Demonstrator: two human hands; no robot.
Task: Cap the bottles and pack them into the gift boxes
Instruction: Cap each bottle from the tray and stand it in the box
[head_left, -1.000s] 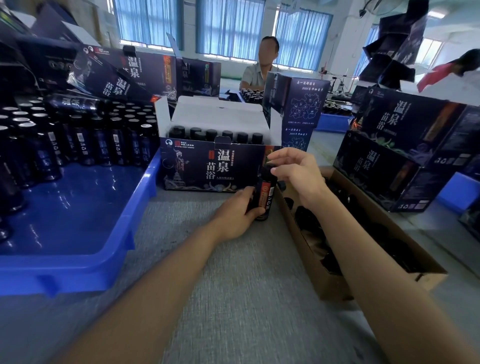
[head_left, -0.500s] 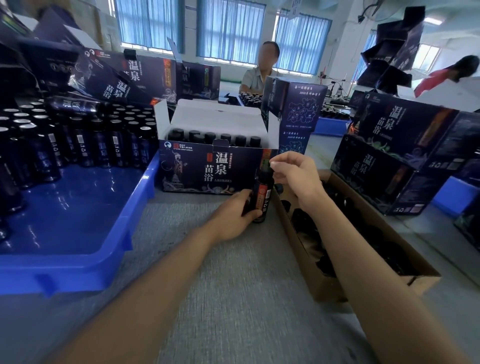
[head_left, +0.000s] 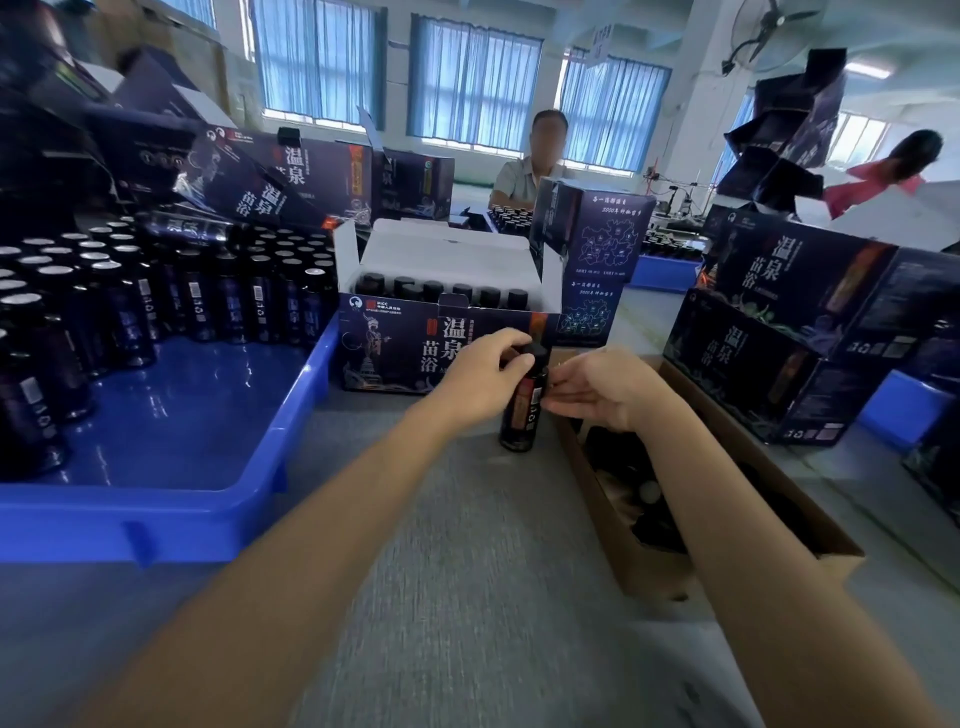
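Mid-surface of the grey table (head_left: 467, 571), just in front of the open gift box (head_left: 395, 348), one dark bottle (head_left: 522, 415) stands upright, base on the table. Left hand (head_left: 475, 376) grips its top, fingers and thumb curled round the black cap (head_left: 537, 353). Right hand (head_left: 605, 387) is at the bottle's right side, fingers nearly straight and pointing left, holding nothing; fingertips (head_left: 553, 397) reach the label, but blur hides whether they touch. The gift box has its white flaps up, and a row of capped bottles (head_left: 441, 288) shows inside along its front wall. Left part of the table: blue tray (head_left: 306, 374), its right rim just beside the gift box. Many upright bottles (head_left: 197, 291) crowd the tray's far half, some with silvery tops; the near half shows bare blue floor. Right of the hands: long brown carton (head_left: 649, 571) running toward the near right edge, dark small items inside, too blurred to name. The right forearm passes over it. Far right edge: closed dark gift boxes, stacked (head_left: 779, 364). Behind the open box stands one upright box with a map print (head_left: 597, 244). More dark boxes (head_left: 291, 176) lean behind the tray at the far left. Across the table sits a person in a light shirt (head_left: 519, 179).
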